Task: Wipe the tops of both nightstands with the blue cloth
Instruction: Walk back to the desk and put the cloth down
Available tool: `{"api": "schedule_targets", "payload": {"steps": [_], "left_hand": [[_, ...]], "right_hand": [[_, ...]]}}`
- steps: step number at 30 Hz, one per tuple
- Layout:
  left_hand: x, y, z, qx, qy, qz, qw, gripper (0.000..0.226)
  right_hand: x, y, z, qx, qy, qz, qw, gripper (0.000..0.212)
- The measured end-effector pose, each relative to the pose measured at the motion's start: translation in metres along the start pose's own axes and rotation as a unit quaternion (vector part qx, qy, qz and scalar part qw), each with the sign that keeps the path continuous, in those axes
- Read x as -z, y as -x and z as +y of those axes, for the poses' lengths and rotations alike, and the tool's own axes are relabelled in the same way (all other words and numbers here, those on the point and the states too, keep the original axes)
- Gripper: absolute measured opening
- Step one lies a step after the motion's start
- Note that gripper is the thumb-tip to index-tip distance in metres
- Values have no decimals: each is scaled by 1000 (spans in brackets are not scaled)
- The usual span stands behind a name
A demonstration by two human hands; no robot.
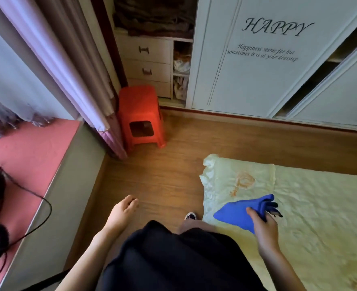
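Observation:
A blue cloth (241,213) lies on the near corner of a bed with a pale yellow cover (312,206). My right hand (264,227) grips the cloth's right part, fingers closed over its bunched edge. My left hand (122,213) hangs over the wooden floor to the left, fingers loosely curled and holding nothing. No nightstand is in view.
A red plastic stool (140,114) stands by the curtain (85,66) at the back left. A white wardrobe (263,59) with sliding doors and small drawers (147,59) lines the far wall. A pink window ledge (26,164) with a black cable (37,194) runs along the left.

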State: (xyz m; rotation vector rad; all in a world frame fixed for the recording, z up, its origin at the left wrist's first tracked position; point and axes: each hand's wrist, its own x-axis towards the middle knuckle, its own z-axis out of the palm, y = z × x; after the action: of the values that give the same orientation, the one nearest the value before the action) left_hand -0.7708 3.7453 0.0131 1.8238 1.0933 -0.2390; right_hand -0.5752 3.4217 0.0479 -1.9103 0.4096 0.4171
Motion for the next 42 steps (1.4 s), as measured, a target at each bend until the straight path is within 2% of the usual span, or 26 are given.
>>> {"api": "schedule_targets", "payload": {"steps": [3,7,12,16,18,20,23,25,29,31,35,38,42], "left_hand": [[6,-39,42,16,8,31,999,37],[16,-87,69,42,14,60,997,25],[27,-164,99,112,87,89,986,19],[53,-258,153,94,99,81,987,16],[67,-310,196,81,101,56,990,20],[76,-360,249,48,79,26,995,25],[73,-423,336,-25,3,-50,998,19],[57,-454,393,-61,-23,-92,994,17],[-2,-503,481,-139,-75,-192,968,19],[-41,-515,523,-161,-107,-233,953,26],[-128,-522,595,-202,-165,-318,912,23],[-192,-524,644,-206,-213,-349,889,23],[-262,-541,704,-233,-250,-355,870,22]], "right_hand": [[-31,-59,-59,6,0,-54,999,5],[-82,-128,-127,35,6,-104,994,4],[-145,-214,-190,47,-7,-115,992,12],[-177,-276,-233,40,-44,-82,995,11],[-182,-302,-253,14,-73,-61,995,1],[-179,-328,-266,-25,-105,-25,994,14],[-165,-354,-280,-46,-121,39,991,38],[-148,-364,-284,-61,-139,76,986,49],[-109,-377,-275,-111,-160,181,964,44],[-88,-383,-265,-145,-177,232,945,45],[-49,-402,-240,-206,-229,322,895,42],[-17,-432,-231,-230,-268,360,863,40],[24,-488,-240,-238,-292,384,843,40]]}}
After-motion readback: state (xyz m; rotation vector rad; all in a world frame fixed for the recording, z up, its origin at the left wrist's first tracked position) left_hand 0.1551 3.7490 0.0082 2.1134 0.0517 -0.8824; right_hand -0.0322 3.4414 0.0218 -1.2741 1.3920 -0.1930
